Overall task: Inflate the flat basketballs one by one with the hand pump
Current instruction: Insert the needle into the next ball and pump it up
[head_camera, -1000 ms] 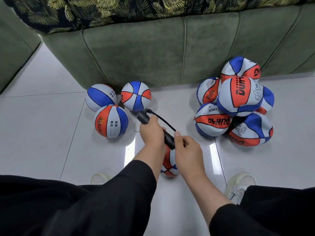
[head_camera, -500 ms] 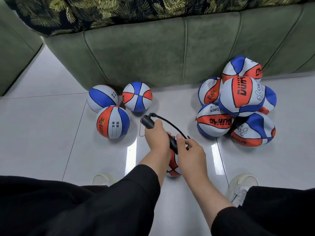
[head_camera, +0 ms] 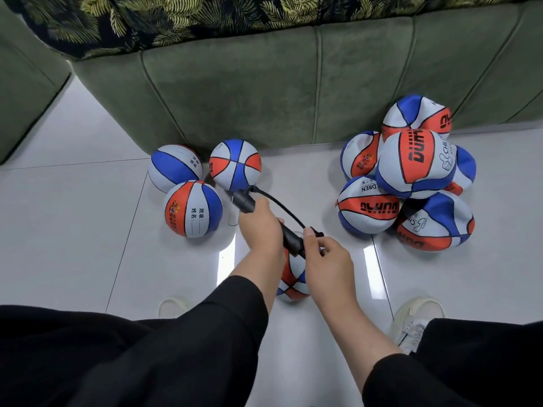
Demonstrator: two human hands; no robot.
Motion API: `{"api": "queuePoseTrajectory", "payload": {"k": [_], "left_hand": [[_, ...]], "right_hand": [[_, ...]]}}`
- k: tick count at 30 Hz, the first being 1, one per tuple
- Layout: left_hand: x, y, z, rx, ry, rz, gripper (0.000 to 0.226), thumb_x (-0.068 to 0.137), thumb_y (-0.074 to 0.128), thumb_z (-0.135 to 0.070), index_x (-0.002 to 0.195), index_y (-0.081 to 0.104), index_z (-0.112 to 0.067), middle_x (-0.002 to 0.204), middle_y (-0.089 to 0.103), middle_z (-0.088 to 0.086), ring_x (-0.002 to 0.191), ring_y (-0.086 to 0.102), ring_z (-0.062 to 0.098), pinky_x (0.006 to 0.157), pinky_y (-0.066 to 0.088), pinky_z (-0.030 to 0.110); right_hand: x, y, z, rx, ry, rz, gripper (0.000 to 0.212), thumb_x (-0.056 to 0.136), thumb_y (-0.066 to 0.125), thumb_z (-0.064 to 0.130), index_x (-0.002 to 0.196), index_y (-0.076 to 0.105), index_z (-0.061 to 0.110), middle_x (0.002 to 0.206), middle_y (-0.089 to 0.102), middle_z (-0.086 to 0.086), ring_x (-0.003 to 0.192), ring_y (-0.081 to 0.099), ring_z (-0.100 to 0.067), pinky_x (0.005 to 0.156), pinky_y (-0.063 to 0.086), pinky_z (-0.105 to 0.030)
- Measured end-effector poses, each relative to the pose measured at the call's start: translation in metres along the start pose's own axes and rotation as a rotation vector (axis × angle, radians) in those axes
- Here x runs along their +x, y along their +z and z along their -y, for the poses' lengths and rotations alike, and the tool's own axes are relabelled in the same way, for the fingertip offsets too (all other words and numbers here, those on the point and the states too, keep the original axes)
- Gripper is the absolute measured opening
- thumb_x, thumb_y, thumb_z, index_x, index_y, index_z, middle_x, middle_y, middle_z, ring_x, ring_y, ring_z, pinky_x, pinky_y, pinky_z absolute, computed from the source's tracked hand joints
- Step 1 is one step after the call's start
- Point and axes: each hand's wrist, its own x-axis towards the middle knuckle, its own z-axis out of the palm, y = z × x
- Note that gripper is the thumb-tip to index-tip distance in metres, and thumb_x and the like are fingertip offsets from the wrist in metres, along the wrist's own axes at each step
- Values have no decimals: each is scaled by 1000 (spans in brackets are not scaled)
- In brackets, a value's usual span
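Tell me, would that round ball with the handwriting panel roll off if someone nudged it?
Probably. The ball looks fully round and sits free on the glossy tiled floor, so it would likely roll easily. Its neighbour, the blue-striped ball, might stop it going backward.

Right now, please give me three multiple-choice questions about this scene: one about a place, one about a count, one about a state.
1. Where is the ball being worked on?
A. on the sofa
B. on the floor, under the two hands
C. on top of the pile at the right

2. How many round, full balls lie at the left, near the sofa?
A. three
B. one
C. six

3. What does the left hand do?
A. hangs idle
B. presses flat on the floor
C. grips the black pump

Answers:
1 B: the ball shows on the tile below both wrists.
2 A: three full balls sit together there.
3 C: its fingers wrap the pump body, while the right hand holds the hose end.
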Motion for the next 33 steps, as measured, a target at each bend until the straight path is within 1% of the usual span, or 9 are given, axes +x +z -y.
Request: {"api": "queuePoseTrajectory", "payload": {"k": [4, 8, 14, 17, 20, 23, 27, 30, 33], "left_hand": [[-12, 4, 14, 1, -8, 26, 23, 91, 54, -26, 106, 58, -9, 79, 59, 13, 62, 59, 25, 68, 56, 41], [-9, 3, 12, -15, -51, 17, 25, 95, 56, -28, 111, 60, -9, 79, 62, 12, 64, 59, 23, 66, 53, 36], [11, -5, -13, -57, -26, -43, 21, 97, 59, -26, 115, 59, -16, 89, 62, 10, 66, 58, 16, 63, 47, 30], [18, -9, -16, -50, -13, -52, 22, 97, 58, -26, 117, 59, -17, 92, 62, 11, 66, 57, 16, 64, 47, 30], [8, -5, -5, -21, -6, -24, 13, 97, 56, -28, 107, 58, -20, 90, 63, 13, 68, 59, 19, 68, 56, 36], [-5, 0, 11, -12, -38, 9, 20, 95, 55, -28, 110, 59, -15, 83, 62, 12, 69, 63, 24, 76, 60, 43], [-13, 1, 17, -23, -76, 9, 22, 97, 55, -27, 113, 59, -14, 81, 62, 12, 68, 62, 26, 65, 57, 37], [-8, 2, 8, -18, -73, -1, 25, 96, 57, -30, 115, 61, -14, 83, 65, 12, 69, 62, 23, 68, 55, 36], [0, 1, -7, -28, -35, -11, 15, 96, 59, -27, 108, 60, -17, 85, 63, 11, 65, 58, 18, 63, 48, 31]], "right_hand": [[1, -2, 1, -7, 11, -20, 41, 100, 51, 57, 85, 68, 23, 76, 66, 5, 73, 62, -14, 59, 40, -25], [3, -1, 2, 8, 14, 6, 38, 99, 53, 56, 88, 69, 24, 80, 69, 2, 77, 64, -16, 61, 41, -25], [4, -2, 0, 16, -8, 9, 40, 98, 52, 60, 82, 65, 26, 77, 65, 3, 76, 61, -20, 68, 44, -32], [2, -3, -2, 7, -14, 25, 41, 98, 52, 60, 82, 66, 24, 69, 57, 6, 68, 54, -17, 65, 41, -29], [2, -3, -1, 5, -15, 14, 39, 99, 51, 59, 76, 63, 29, 65, 54, 7, 65, 52, -17, 61, 38, -28], [2, -4, 0, -14, -10, -2, 40, 101, 49, 59, 76, 63, 30, 67, 59, 6, 65, 57, -16, 59, 39, -27], [1, -4, 3, -29, -3, 0, 40, 101, 49, 56, 79, 65, 28, 72, 64, 7, 68, 59, -10, 58, 39, -25], [2, -2, 7, -4, -14, 23, 40, 100, 51, 57, 82, 66, 24, 77, 66, 4, 74, 61, -14, 63, 41, -27], [3, -2, 9, -6, -38, 13, 41, 100, 50, 58, 79, 64, 25, 77, 64, 4, 75, 59, -15, 66, 42, -31]]}}
